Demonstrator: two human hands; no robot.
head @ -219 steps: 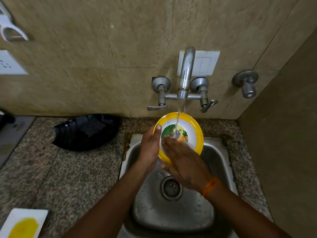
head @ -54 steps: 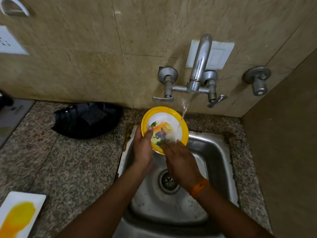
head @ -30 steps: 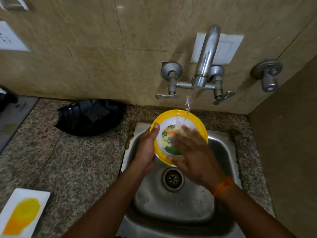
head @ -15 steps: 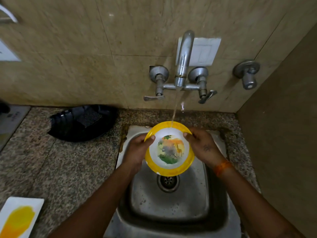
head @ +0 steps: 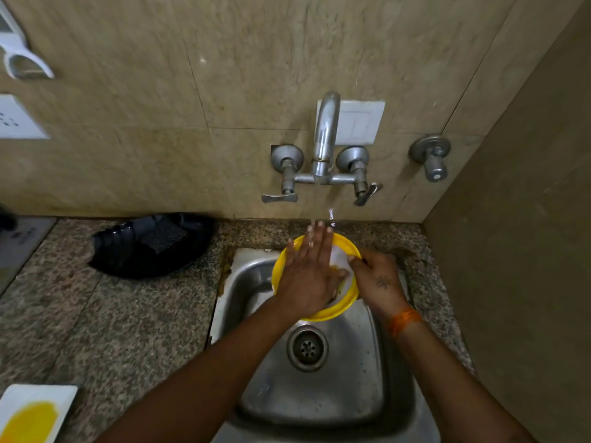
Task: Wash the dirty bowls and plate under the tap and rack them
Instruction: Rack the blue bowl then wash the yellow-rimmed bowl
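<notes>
A yellow-rimmed bowl (head: pixel 347 303) with a white inside is held over the steel sink (head: pixel 319 394), under the tap (head: pixel 325 135), which runs a thin stream of water. My right hand (head: pixel 375 282) grips the bowl's right rim. My left hand (head: pixel 307 273) lies flat with straight fingers across the bowl's inside, fingertips reaching into the water. The picture on the bowl's bottom is hidden under that hand.
A black plastic tray (head: pixel 150 244) with a dark scrub pad lies on the granite counter (head: pixel 112 314) left of the sink. A white plate with a yellow stain (head: pixel 32 414) sits at the bottom left corner. A side wall closes in on the right.
My left hand has let go of the bowl's left rim and now lies flat over the inside. My right hand keeps hold of the right rim.
</notes>
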